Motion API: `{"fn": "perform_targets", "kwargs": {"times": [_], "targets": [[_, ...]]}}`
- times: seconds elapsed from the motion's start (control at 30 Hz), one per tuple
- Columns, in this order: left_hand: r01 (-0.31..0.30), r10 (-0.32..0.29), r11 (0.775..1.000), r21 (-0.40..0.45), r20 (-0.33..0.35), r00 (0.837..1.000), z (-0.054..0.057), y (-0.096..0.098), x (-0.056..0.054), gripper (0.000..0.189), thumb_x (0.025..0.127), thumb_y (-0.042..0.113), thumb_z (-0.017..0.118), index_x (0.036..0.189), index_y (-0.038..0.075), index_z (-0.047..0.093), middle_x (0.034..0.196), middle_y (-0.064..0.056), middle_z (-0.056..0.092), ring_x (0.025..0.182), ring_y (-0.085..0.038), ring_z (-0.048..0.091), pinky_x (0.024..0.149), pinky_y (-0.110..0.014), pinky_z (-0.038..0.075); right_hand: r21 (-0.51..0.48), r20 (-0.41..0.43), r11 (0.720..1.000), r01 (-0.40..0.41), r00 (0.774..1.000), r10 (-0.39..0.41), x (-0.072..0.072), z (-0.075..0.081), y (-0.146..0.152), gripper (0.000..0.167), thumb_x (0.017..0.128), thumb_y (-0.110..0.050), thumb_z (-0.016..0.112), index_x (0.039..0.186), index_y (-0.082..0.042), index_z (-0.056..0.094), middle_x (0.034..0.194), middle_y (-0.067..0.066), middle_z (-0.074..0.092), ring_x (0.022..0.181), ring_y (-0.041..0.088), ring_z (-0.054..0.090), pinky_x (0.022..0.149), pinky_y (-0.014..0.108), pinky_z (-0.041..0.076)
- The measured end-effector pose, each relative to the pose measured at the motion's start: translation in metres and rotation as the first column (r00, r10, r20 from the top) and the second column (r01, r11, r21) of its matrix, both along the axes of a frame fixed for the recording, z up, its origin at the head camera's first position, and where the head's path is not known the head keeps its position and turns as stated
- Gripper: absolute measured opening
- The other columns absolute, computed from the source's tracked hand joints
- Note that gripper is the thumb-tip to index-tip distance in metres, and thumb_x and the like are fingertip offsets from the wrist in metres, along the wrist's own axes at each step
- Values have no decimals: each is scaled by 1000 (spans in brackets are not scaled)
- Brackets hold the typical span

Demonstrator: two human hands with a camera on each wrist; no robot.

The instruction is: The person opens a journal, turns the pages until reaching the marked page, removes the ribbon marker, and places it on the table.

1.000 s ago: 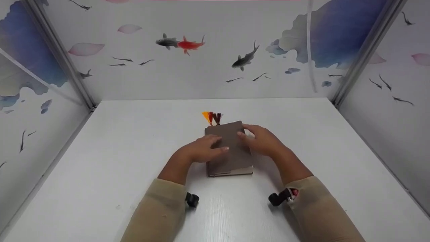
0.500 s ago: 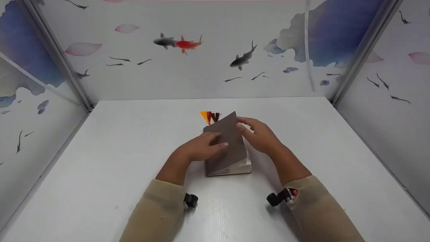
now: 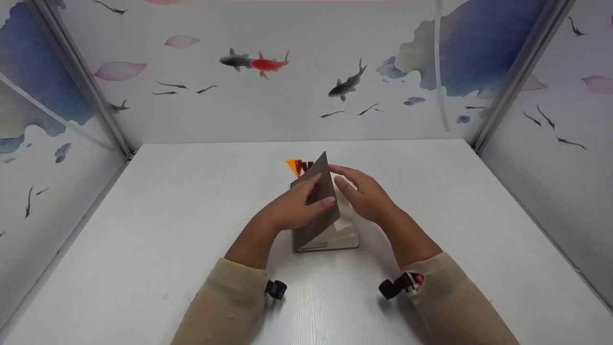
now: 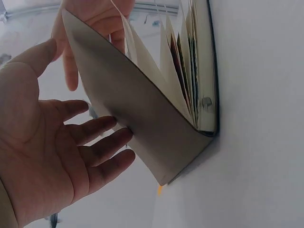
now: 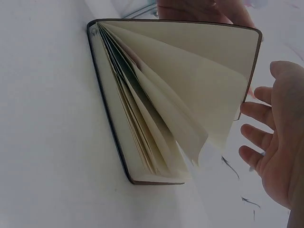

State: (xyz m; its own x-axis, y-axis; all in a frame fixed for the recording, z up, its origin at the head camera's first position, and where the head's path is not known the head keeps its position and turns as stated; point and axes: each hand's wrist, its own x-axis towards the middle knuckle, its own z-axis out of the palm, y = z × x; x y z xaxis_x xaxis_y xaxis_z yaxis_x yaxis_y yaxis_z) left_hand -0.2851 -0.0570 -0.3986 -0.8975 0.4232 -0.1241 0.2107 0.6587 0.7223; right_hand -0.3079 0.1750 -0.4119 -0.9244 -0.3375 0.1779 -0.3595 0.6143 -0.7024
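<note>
A notebook with a grey-brown cover [image 3: 327,184] lies on the white table, its front cover tilted up at a slant toward the left. Under it show cream pages [image 3: 346,225], and the right wrist view has several loose pages [image 5: 190,137] fanned out. My left hand [image 3: 292,208] touches the outer face of the cover with its fingertips, fingers spread, thumb apart, as the left wrist view shows. At the cover's free edge is my right hand [image 3: 366,194], fingers loosely bent and fingertips right at the edge, its thumb apart.
Yellow, red and dark tassels [image 3: 298,166] stick out past the notebook's far end. White panels [image 3: 287,115] printed with fish and petals enclose the table [image 3: 191,191] at the back and both sides. A small black device [image 3: 277,289] sits at the left sleeve cuff, another [image 3: 395,286] at the right.
The cover has swung up from lying flat on the pages to a steep slant, baring the pages. My right hand has moved a little left with its edge; my left fingers remain against it.
</note>
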Motion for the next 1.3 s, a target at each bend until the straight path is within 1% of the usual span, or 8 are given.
{"fn": "perform_targets", "kwargs": {"times": [0.23,0.4,0.57,0.73,0.83,0.97,1.17,1.3], "targets": [[-24,24,1000,2,-33,999,6,4,4,103,95,80,54,174,35,6,182,-3,16,165,-32,28,127,-67,33,-25,-28,995,-100,995,100,5,0,-5,52,115,-49,40,164,-34,44,175,2,37,166,29,30,133,63,25],[-42,43,999,17,-30,999,12,3,6,101,96,76,58,174,37,7,182,-2,16,166,-32,27,127,-68,33,-10,-13,996,-85,996,85,6,1,-7,52,113,-52,43,164,-41,42,176,0,35,167,28,28,132,66,24],[-104,105,993,51,-13,994,19,-1,8,93,97,64,61,172,42,12,180,-1,21,164,-33,31,125,-69,36,5,0,998,-66,998,66,3,-1,-7,57,111,-58,47,165,-41,41,176,1,36,166,31,29,131,67,25],[-167,170,983,76,-42,985,23,-8,9,86,96,49,59,171,43,17,178,1,26,162,-29,36,125,-69,36,40,30,998,-57,998,56,-1,-7,-4,68,106,-63,54,166,-34,41,177,5,33,167,33,27,130,67,29],[-192,199,977,94,-76,977,24,-14,9,84,94,41,56,171,43,21,177,3,29,159,-27,42,123,-66,41,76,58,996,-48,997,44,-3,-10,0,71,104,-63,59,167,-34,40,178,4,30,167,32,27,129,66,32],[-238,250,965,111,-103,963,26,-22,10,82,93,34,55,170,43,25,177,5,29,157,-26,45,120,-65,45,107,112,994,-30,994,18,-5,-11,3,73,102,-58,66,167,-37,39,179,3,27,167,33,26,130,65,29],[-277,292,954,113,-153,944,25,-41,12,82,94,24,51,170,38,27,178,7,27,159,-25,42,122,-61,45,158,144,987,-32,990,9,-9,-14,5,78,100,-50,73,167,-37,37,180,-2,24,169,29,19,134,62,22],[-291,298,954,69,-156,942,24,-56,13,82,93,21,56,168,41,30,179,8,24,163,-24,36,125,-61,41,212,146,975,-64,989,33,-10,-18,5,80,100,-50,74,168,-35,35,180,-6,23,170,27,15,135,62,20]]}}
